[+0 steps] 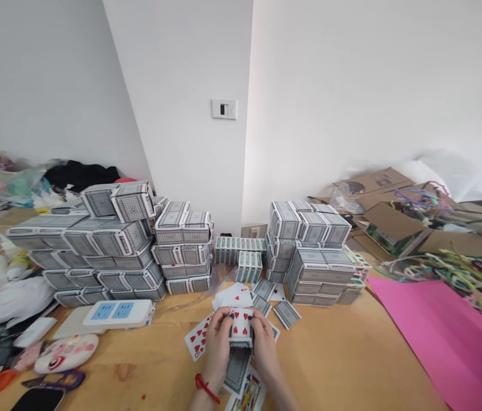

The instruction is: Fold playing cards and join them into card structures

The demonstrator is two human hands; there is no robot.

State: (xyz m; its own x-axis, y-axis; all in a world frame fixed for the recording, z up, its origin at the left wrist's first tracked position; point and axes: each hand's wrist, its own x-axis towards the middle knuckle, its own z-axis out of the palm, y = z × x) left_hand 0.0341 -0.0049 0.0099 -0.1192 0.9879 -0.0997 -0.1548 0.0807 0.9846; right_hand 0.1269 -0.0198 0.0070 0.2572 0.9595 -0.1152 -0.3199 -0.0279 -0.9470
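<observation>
Between my left hand (218,337) and my right hand (263,338) is a heart playing card (241,324), gripped at its left and right sides. It looks bent, with a patterned card back showing along its lower edge. I cannot tell how many cards are in the grip. Under and around the hands lie loose playing cards: a face-down card (237,370), a court card (251,394), a hearts card (198,338) to the left and an ace of hearts (236,295) just beyond. Another face-down card (287,314) rests right of the hands.
Blocks of folded cards stand stacked at left (108,262), centre-left (183,251) and right (318,245); smaller green-white blocks (241,251) sit between. A white power strip (117,314), scissors (63,379) and a phone (39,399) lie left. Pink paper (441,337) and cardboard boxes (416,228) lie right.
</observation>
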